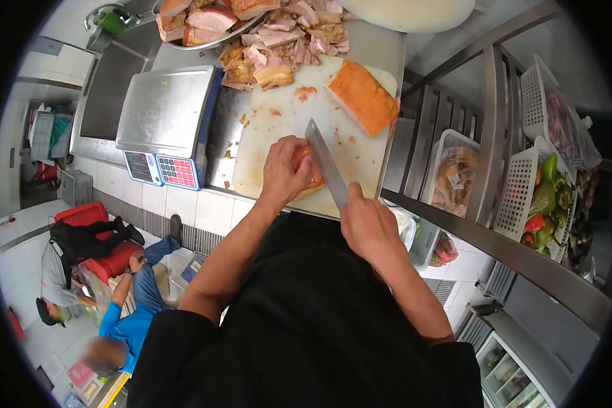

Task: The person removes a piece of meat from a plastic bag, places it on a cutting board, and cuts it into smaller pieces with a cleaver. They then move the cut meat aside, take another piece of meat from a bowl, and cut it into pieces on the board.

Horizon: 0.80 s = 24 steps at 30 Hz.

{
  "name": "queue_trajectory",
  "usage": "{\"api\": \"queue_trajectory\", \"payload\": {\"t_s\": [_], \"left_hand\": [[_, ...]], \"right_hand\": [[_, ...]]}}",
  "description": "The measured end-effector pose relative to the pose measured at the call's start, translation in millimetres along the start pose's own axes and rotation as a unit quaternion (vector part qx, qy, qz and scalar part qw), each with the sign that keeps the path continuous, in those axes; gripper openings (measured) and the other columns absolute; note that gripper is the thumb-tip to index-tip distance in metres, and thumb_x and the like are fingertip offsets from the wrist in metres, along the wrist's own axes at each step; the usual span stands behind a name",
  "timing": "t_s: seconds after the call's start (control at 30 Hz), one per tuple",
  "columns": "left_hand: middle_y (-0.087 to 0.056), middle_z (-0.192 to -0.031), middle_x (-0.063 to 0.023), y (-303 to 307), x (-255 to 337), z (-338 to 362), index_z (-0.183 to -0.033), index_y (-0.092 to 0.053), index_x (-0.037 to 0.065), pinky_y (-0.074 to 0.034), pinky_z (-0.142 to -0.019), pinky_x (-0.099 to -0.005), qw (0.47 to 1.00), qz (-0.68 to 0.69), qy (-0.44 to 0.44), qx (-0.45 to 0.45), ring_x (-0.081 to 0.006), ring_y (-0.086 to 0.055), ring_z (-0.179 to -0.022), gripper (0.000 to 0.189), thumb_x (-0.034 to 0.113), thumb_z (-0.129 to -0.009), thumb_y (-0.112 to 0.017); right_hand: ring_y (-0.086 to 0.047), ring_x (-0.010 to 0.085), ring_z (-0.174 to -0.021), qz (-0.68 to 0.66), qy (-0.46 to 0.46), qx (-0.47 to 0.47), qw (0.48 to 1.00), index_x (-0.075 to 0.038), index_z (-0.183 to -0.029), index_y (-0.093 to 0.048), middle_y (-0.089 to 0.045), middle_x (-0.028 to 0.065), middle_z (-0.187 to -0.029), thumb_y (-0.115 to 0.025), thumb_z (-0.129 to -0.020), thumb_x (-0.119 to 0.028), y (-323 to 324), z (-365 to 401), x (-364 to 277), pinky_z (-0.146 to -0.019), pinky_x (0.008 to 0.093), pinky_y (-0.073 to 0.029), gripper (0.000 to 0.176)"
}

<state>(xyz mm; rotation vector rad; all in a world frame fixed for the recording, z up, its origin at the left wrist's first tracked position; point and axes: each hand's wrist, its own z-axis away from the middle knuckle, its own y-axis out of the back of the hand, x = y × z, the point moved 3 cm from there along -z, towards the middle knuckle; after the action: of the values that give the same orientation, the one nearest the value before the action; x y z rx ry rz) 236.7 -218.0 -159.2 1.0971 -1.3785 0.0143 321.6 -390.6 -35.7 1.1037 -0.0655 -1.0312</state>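
My right hand point(365, 221) is wrapped round the handle of a large kitchen knife point(326, 163), its blade pointing away from me over the cutting board point(251, 153). Beside the blade, my left hand point(285, 170) presses curled fingers on a piece of pork point(315, 178), which is partly hidden beneath it. A larger orange-skinned slab of pork point(364, 97) lies at the board's far right. Sliced pork point(279, 44) is heaped at the far edge, and small scraps are scattered over the board.
Left of the board stands a digital scale point(163, 109), with a sink point(119, 75) beyond it. A metal bowl point(214, 42) holds pork chunks. On the right, a metal rack point(486, 136) carries baskets, one with green peppers point(547, 194). Two people are at lower left.
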Motion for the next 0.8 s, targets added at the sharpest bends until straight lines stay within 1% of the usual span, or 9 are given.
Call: {"api": "queue_trajectory", "payload": {"t_s": [0.03, 0.1, 0.2, 0.43, 0.5, 0.6, 0.67, 0.73, 0.8], "left_hand": [[-0.061, -0.119, -0.0162, 0, 1, 0, -0.117, -0.061, 0.005, -0.047, -0.098, -0.0447, 1.0, -0.005, -0.003, -0.004, -0.037, -0.058, -0.111, 0.033, 0.012, -0.086, -0.069], [-0.061, -0.119, -0.0165, -2, -1, -3, -0.118, -0.061, 0.005, -0.048, -0.098, -0.0449, 1.0, -0.007, -0.006, -0.011, -0.0374, -0.058, -0.112, 0.033, 0.012, -0.087, -0.069], [-0.061, -0.119, -0.0168, 1, -9, -5, -0.118, -0.061, 0.004, -0.048, -0.097, -0.0452, 0.999, 0.029, 0.028, 0.01, -0.0386, -0.058, -0.112, 0.033, 0.012, -0.087, -0.068], [-0.06, -0.12, -0.0165, -3, 0, 1, -0.118, -0.061, 0.004, -0.048, -0.096, -0.0454, 1.0, 0.004, -0.006, -0.007, -0.0387, -0.058, -0.111, 0.033, 0.011, -0.087, -0.068], [-0.06, -0.12, -0.0163, -3, 1, 1, -0.118, -0.061, 0.004, -0.048, -0.096, -0.045, 1.0, -0.002, -0.019, -0.013, -0.0385, -0.058, -0.111, 0.033, 0.011, -0.087, -0.068], [-0.061, -0.12, -0.0156, -1, -1, -7, -0.119, -0.061, 0.004, -0.048, -0.096, -0.0442, 0.999, -0.013, -0.03, 0.01, -0.0379, -0.058, -0.11, 0.033, 0.01, -0.086, -0.067], [-0.061, -0.12, -0.0151, 0, -1, -1, -0.119, -0.061, 0.004, -0.048, -0.097, -0.0439, 1.0, 0.003, 0.003, -0.009, -0.0373, -0.058, -0.11, 0.034, 0.009, -0.086, -0.067], [-0.061, -0.12, -0.015, 0, -1, 0, -0.119, -0.06, 0.004, -0.048, -0.097, -0.0438, 1.0, 0.01, 0.001, -0.001, -0.0372, -0.058, -0.11, 0.034, 0.009, -0.086, -0.067], [-0.061, -0.12, -0.0148, 1, -4, 2, -0.119, -0.06, 0.004, -0.048, -0.097, -0.0438, 1.0, 0.014, 0.005, 0.004, -0.037, -0.059, -0.11, 0.035, 0.009, -0.086, -0.067]], "right_hand": [[-0.07, 0.049, -0.08, 0.002, -0.003, -0.005, 1.0, 0.005, -0.109, -0.052, -0.069, 0.0284, -0.08, -0.053, -0.095, -0.009, -3, -15, -4, -0.075, 0.0567, -0.055, 0.02], [-0.07, 0.0494, -0.089, 0.002, 0.04, 0.033, 0.999, 0.005, -0.108, -0.053, -0.07, 0.031, -0.09, -0.051, -0.095, -0.006, -6, -49, -13, -0.081, 0.0561, -0.055, 0.018], [-0.068, 0.0498, -0.093, 0.0, 0.032, 0.008, 0.999, 0.006, -0.11, -0.052, -0.069, 0.0328, -0.092, -0.047, -0.094, -0.006, -1, -70, -21, -0.086, 0.0572, -0.052, 0.021], [-0.068, 0.0495, -0.092, 0.033, -0.016, -0.039, 0.999, 0.004, -0.112, -0.053, -0.07, 0.0307, -0.092, -0.048, -0.095, -0.007, 16, -18, -9, -0.085, 0.0567, -0.052, 0.021], [-0.068, 0.0493, -0.091, 0.04, 0.002, -0.011, 0.999, 0.003, -0.112, -0.054, -0.07, 0.0288, -0.09, -0.05, -0.095, -0.009, 11, -30, -10, -0.085, 0.057, -0.052, 0.02], [-0.069, 0.049, -0.091, 0.052, 0.04, 0.008, 0.998, 0.002, -0.114, -0.055, -0.07, 0.0289, -0.089, -0.052, -0.095, -0.01, -2, -89, -31, -0.085, 0.0571, -0.052, 0.023], [-0.07, 0.047, -0.093, 0.063, 0.043, -0.009, 0.997, 0.002, -0.115, -0.056, -0.071, 0.0293, -0.093, -0.052, -0.094, -0.007, 3, -78, -24, -0.086, 0.0554, -0.054, 0.023], [-0.072, 0.0449, -0.096, 0.081, 0.053, -0.027, 0.995, 0.002, -0.115, -0.057, -0.072, 0.0297, -0.096, -0.052, -0.093, -0.005, 18, -56, -19, -0.086, 0.0536, -0.056, 0.024], [-0.072, 0.0451, -0.096, 0.091, -0.014, -0.095, 0.991, 0.002, -0.115, -0.057, -0.072, 0.0294, -0.098, -0.053, -0.093, -0.006, 25, -25, -10, -0.086, 0.0545, -0.055, 0.023]]}}
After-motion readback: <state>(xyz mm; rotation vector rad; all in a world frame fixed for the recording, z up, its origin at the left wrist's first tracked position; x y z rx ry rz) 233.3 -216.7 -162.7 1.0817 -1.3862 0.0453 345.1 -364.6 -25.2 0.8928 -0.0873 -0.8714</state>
